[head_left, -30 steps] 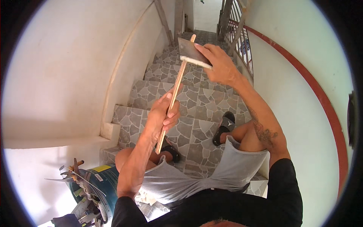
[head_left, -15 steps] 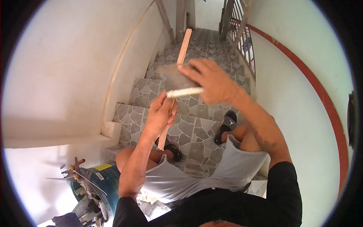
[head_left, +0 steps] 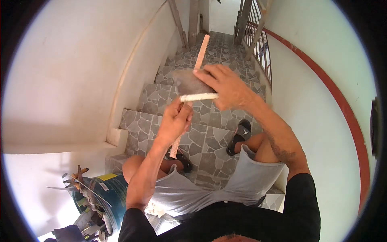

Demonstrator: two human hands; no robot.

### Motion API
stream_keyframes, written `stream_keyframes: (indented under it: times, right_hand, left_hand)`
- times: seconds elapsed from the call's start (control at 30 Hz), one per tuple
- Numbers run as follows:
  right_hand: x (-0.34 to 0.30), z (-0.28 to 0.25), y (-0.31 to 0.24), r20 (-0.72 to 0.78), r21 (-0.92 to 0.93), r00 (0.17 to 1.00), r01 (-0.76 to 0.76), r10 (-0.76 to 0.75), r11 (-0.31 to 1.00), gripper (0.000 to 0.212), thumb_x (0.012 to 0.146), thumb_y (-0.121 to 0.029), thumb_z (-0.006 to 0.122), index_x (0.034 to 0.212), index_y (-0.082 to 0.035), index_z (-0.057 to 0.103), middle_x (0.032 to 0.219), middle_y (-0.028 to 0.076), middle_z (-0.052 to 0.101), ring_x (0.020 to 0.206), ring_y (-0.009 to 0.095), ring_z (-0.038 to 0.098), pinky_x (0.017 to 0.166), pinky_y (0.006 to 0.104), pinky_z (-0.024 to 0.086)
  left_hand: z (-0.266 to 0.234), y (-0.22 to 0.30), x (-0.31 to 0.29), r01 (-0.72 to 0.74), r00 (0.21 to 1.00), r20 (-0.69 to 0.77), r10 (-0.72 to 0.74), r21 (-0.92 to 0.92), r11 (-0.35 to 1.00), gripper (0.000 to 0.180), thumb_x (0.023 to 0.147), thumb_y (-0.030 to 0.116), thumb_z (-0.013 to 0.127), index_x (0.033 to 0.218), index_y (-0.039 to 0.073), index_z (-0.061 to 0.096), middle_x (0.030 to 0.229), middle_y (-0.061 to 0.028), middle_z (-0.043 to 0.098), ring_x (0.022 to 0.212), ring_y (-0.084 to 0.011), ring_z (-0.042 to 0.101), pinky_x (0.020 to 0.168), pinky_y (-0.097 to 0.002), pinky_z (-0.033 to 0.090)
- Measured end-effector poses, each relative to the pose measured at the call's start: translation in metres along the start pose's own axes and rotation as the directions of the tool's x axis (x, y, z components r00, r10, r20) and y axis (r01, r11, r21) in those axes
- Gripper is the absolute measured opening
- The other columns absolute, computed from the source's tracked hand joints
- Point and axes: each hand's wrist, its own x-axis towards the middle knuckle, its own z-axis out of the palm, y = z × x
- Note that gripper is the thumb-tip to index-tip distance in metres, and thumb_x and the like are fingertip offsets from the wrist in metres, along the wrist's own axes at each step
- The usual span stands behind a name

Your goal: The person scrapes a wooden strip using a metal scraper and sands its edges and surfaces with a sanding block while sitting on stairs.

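Observation:
A long, thin light-wood strip [head_left: 202,51] slants through the middle of the view. Its lower part passes through my left hand [head_left: 172,125], whose fingers are wrapped round it. My right hand [head_left: 233,89] grips a flat grey plate-like tool [head_left: 192,82] with a thick cream-coloured near edge; the tool is slightly blurred and its exact kind does not show. The plate lies across the strip and hides its middle. The near left end of the cream edge sits by my left thumb and seems to touch it.
Stone-patterned tiled steps [head_left: 161,97] run away below, with my sandalled feet on them. A teal bucket [head_left: 117,193] of hand tools stands at the lower left. White walls flank both sides, with a metal railing [head_left: 264,48] at the far right and wooden posts [head_left: 193,20] beyond.
The strip and my left hand have shifted slightly right. The plate in my right hand has also moved a little right and appears less blurred.

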Motion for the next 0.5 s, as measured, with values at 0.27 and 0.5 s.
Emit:
stream_keyframes:
  times: [0.27,0.5]
  right_hand:
    - [0.001,0.003,0.02,0.034,-0.028,0.999,-0.026,0.027,0.999,0.077,0.066,-0.009,0.068,0.14,-0.008,0.048,0.116,0.02,0.058,0.11,0.039,0.056,0.093,0.0494,0.046]
    - [-0.003,-0.006,0.024,-0.018,0.011,0.999,-0.03,0.03,0.999,0.072,0.066,-0.007,0.067,0.136,-0.006,0.051,0.124,0.022,0.057,0.116,0.04,0.054,0.102,0.0476,0.042]
  left_hand:
    - [0.001,-0.002,-0.002,0.0,0.999,0.043,-0.001,0.025,1.0,0.051,0.104,0.019,0.047,0.153,0.01,0.035,0.067,0.0027,0.046,0.047,-0.0036,0.04,0.04,-0.0217,0.033]
    - [0.001,-0.003,-0.006,-0.014,0.997,0.083,0.009,0.052,0.999,0.05,0.103,0.021,0.05,0.151,0.009,0.038,0.067,0.0034,0.046,0.047,-0.0036,0.04,0.04,-0.0211,0.033]
